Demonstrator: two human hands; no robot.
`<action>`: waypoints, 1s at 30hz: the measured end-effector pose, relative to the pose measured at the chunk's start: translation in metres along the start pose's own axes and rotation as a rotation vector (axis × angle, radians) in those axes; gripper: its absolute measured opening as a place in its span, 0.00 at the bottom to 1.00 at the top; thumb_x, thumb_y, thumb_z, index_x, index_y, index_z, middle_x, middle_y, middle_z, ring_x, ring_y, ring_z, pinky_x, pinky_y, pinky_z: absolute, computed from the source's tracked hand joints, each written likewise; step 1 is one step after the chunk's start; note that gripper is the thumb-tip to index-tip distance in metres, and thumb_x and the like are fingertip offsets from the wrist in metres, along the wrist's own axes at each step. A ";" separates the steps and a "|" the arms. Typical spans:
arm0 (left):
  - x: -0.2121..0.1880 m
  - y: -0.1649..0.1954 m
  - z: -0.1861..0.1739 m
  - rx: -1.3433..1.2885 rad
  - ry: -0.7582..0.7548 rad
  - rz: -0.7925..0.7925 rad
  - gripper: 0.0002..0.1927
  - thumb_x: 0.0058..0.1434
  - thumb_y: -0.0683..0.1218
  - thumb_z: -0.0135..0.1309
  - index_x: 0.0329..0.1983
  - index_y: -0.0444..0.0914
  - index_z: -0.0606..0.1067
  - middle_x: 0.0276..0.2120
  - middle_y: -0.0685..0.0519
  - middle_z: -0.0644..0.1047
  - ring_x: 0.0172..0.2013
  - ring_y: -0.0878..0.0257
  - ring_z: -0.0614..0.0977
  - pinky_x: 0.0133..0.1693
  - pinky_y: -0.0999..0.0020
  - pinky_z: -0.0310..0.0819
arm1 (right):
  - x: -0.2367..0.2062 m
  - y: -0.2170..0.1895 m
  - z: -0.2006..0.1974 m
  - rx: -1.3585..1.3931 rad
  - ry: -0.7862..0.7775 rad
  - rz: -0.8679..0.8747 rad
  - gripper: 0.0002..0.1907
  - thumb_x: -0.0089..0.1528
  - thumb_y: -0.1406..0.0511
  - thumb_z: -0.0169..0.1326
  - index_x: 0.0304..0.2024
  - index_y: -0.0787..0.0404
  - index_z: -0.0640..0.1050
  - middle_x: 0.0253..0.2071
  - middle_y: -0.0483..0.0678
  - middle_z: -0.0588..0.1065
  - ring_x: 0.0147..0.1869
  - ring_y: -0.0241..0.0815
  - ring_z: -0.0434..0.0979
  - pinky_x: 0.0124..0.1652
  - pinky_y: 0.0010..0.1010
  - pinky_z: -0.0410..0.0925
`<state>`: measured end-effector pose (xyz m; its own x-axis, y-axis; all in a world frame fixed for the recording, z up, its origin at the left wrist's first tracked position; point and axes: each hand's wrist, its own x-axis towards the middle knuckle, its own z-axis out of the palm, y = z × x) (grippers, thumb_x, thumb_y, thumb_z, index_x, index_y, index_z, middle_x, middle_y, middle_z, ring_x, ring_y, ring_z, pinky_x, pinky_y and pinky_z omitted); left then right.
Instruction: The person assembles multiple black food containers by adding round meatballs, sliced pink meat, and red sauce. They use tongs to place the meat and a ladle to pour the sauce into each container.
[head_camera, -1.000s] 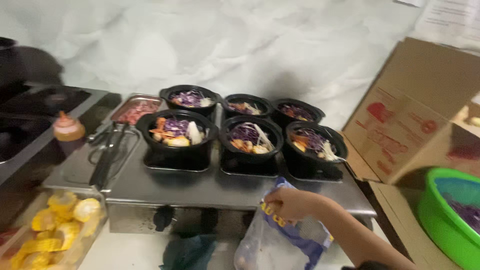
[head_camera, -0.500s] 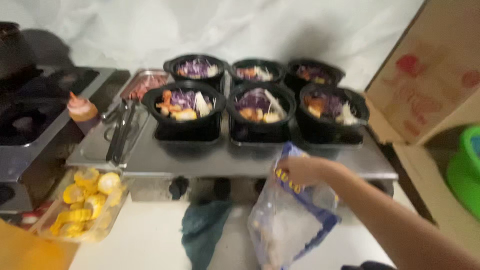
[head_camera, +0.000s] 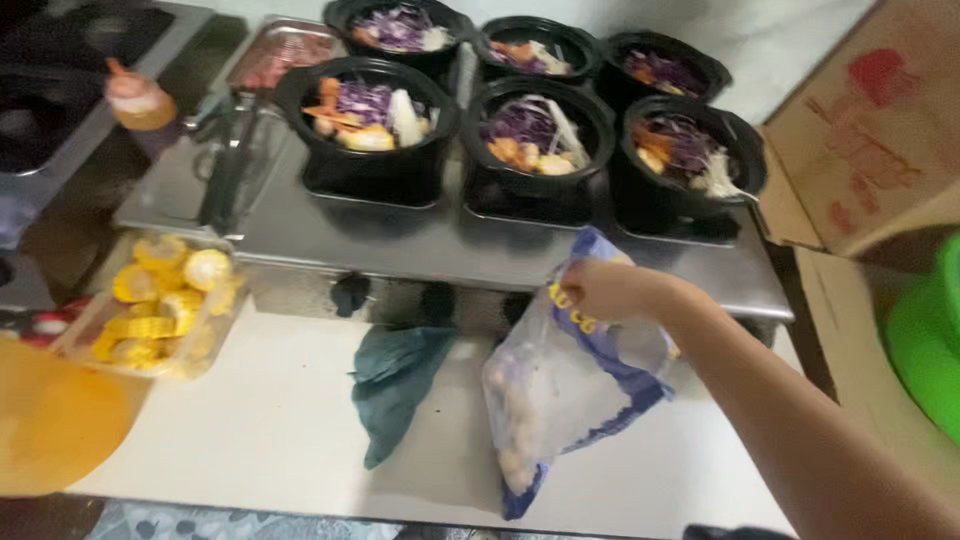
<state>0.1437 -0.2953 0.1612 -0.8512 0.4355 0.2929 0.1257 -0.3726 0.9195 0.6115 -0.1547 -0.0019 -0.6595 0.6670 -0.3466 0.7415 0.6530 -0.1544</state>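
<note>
My right hand (head_camera: 612, 291) reaches in from the lower right and grips the top of a clear plastic bag (head_camera: 565, 385) with blue edging, which holds pale round pieces. The bag hangs just in front of a steel cooker top (head_camera: 440, 240). On that top stand several black bowls filled with purple cabbage, carrot and other cut food; the nearest to my hand are the middle front bowl (head_camera: 537, 135) and the right front bowl (head_camera: 690, 150). My left hand is out of sight.
A dark green cloth (head_camera: 395, 385) lies on the white counter (head_camera: 250, 420). A clear tub of corn pieces (head_camera: 160, 305) and an orange bowl (head_camera: 55, 420) sit at left. Cardboard box (head_camera: 870, 140) and green basin (head_camera: 930, 340) stand at right. Tongs (head_camera: 228, 165) rest on the steel.
The view has dropped and closed in on the counter. My right hand has lifted the bag higher, up to the cooker's front edge.
</note>
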 end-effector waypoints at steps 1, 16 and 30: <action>-0.010 -0.003 -0.007 0.006 0.003 -0.015 0.18 0.64 0.57 0.55 0.35 0.37 0.75 0.29 0.52 0.79 0.31 0.64 0.79 0.34 0.65 0.71 | -0.002 -0.004 -0.003 0.043 -0.044 0.030 0.09 0.62 0.66 0.51 0.43 0.60 0.79 0.40 0.55 0.81 0.42 0.50 0.82 0.40 0.39 0.73; -0.271 -0.087 0.044 0.248 -0.642 -0.196 0.22 0.58 0.59 0.62 0.41 0.36 0.76 0.39 0.49 0.80 0.42 0.60 0.81 0.48 0.65 0.73 | -0.079 -0.079 -0.052 0.243 -0.183 0.064 0.12 0.58 0.74 0.49 0.44 0.66 0.75 0.28 0.55 0.72 0.33 0.44 0.74 0.31 0.38 0.73; -0.272 -0.095 0.121 0.559 -0.575 -0.069 0.13 0.58 0.51 0.58 0.36 0.35 0.79 0.29 0.38 0.80 0.34 0.41 0.84 0.37 0.54 0.77 | -0.059 -0.056 -0.135 0.704 -0.345 -0.096 0.14 0.55 0.67 0.59 0.44 0.63 0.82 0.34 0.47 0.83 0.36 0.37 0.83 0.37 0.31 0.79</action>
<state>0.4253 -0.2791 0.0259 -0.4900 0.8529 0.1802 0.4482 0.0693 0.8912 0.5923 -0.1829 0.1519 -0.7346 0.3948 -0.5518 0.6630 0.2449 -0.7074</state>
